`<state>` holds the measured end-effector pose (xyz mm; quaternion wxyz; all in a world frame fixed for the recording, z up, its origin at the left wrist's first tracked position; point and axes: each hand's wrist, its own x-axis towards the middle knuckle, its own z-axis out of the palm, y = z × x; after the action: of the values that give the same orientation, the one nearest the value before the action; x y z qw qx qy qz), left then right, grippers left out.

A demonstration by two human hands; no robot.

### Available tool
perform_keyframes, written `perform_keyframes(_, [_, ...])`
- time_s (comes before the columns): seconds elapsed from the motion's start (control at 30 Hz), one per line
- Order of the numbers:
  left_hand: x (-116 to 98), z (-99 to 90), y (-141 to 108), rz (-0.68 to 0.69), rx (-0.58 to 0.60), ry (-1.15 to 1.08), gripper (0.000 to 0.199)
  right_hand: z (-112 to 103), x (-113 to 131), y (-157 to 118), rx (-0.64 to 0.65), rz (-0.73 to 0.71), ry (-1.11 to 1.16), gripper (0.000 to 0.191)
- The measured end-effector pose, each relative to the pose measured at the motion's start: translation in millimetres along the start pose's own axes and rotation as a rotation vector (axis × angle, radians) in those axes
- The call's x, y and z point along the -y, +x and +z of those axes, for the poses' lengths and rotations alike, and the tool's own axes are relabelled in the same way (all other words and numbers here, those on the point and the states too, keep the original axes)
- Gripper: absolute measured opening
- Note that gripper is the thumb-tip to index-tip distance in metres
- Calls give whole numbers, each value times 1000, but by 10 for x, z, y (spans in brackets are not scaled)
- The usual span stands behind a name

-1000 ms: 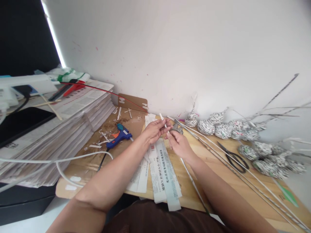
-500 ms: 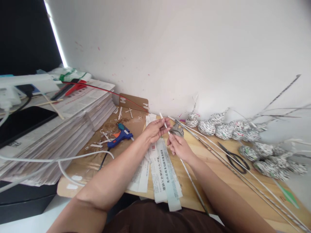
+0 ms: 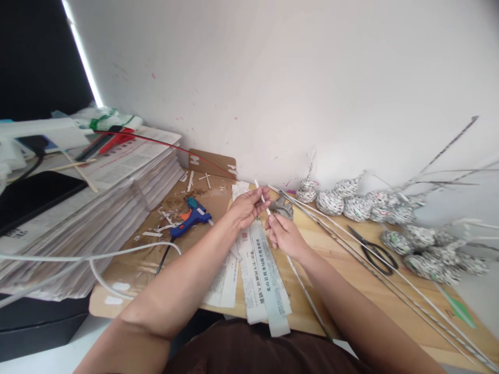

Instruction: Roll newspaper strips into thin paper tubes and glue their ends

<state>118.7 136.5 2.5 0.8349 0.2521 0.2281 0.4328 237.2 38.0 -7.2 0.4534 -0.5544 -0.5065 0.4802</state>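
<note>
Slanting up from the near edge of the wooden table (image 3: 325, 254), a slim white rolled-paper tube (image 3: 303, 285) runs past the brown garment (image 3: 234, 350) and beside several printed newspaper strips (image 3: 278, 309) that overhang the edge. The right hand (image 3: 286, 234) pinches it between thumb and curled fingers. Just beyond, the left hand (image 3: 249, 208) grips it close to its far end, thumb against the fingers, and the bare tip sticks out above; a short stretch of tube shows between the two hands. To the left, a blue hot-glue gun (image 3: 191, 221) lies among white paper scraps on a stained cardboard sheet (image 3: 218, 197). Further left, a black phone (image 3: 42, 197) rests on a tall newspaper stack (image 3: 156, 182). On the right, black-handled scissors (image 3: 365, 245) lie partly under long paper rods (image 3: 331, 222) that cross the tabletop diagonally. Behind the right hand sits a crumpled grey cloth (image 3: 283, 209). Farther back, woven gourd-shaped paper pieces (image 3: 329, 203) stand in a row near the white wall (image 3: 273, 93), which bears pink specks.
</note>
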Motion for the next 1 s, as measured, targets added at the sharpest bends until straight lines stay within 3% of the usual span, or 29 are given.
perform_keyframes(0.13, [-4, -13, 2, -13, 21, -19, 17, -3, -8, 36, 268, 198, 428, 36])
perform_keyframes(0.3, [-7, -16, -3, -27, 17, 14, 14, -8, -22, 106, 108, 84, 322, 36])
perform_keyframes(0.47, [-2, -18, -12, -25, 48, 18, 17, -26, -15, 128, 273, 222, 526, 35])
perform_keyframes(0.63, [9, -14, -5, -27, 12, 39, 15, -22, -52, 129, 62, 35, 110, 39])
perform_keyframes(0.7, [12, -13, -1, -32, 5, 41, 14, -13, -62, 127, 34, -4, 69, 38])
perform_keyframes(0.9, [25, -19, 4, -52, 41, 41, 17, -53, -27, 112, 221, 186, 356, 36])
perform_keyframes(1.0, [40, -20, 12, -44, 14, 45, 17, -136, -23, 151, 102, 201, 185, 43])
